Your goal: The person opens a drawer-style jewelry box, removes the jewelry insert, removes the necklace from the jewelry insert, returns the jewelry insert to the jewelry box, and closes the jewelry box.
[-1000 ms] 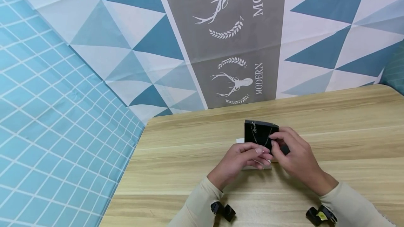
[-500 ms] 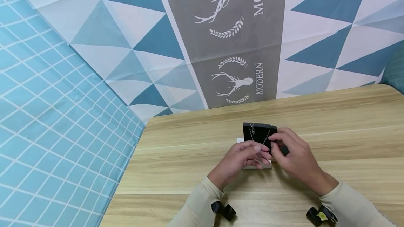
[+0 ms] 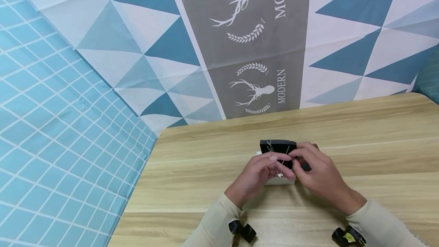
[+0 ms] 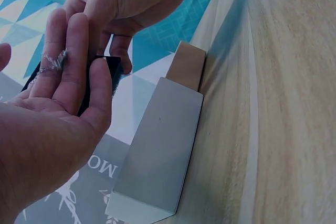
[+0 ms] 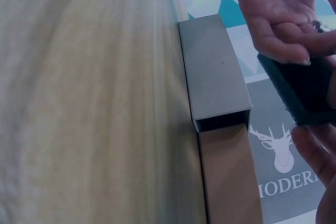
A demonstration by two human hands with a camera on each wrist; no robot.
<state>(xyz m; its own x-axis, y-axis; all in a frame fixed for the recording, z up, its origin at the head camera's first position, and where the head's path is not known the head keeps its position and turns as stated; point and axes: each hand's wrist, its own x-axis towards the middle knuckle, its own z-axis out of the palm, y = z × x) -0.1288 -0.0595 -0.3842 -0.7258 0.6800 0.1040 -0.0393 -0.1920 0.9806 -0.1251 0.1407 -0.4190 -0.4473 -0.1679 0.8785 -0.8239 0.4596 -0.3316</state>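
Note:
A black necklace pad (image 3: 277, 144) stands raised in front of me, with a fine silver necklace (image 3: 269, 147) strung over its face. My right hand (image 3: 317, 172) grips the pad's right side, its thumb and forefinger bent together at the edge. My left hand (image 3: 258, 170) lies before the pad's lower part, hiding much of it. In the left wrist view, fairly straight fingers (image 4: 73, 61) of that hand have the chain (image 4: 53, 61) running across them, and the thumb is apart. A small sparkling pendant (image 3: 280, 175) rests by the left fingers.
Below the hands a pale box sleeve (image 5: 215, 66) lies on the wooden table (image 3: 192, 186), its end open. A brown box part (image 5: 231, 171) lies in line with that end. Patterned cloth (image 3: 253, 48) hangs behind the table.
The black pad has tipped and sunk lower and slightly left. The right hand has moved down a little with it. The pendant now shows by the left fingers.

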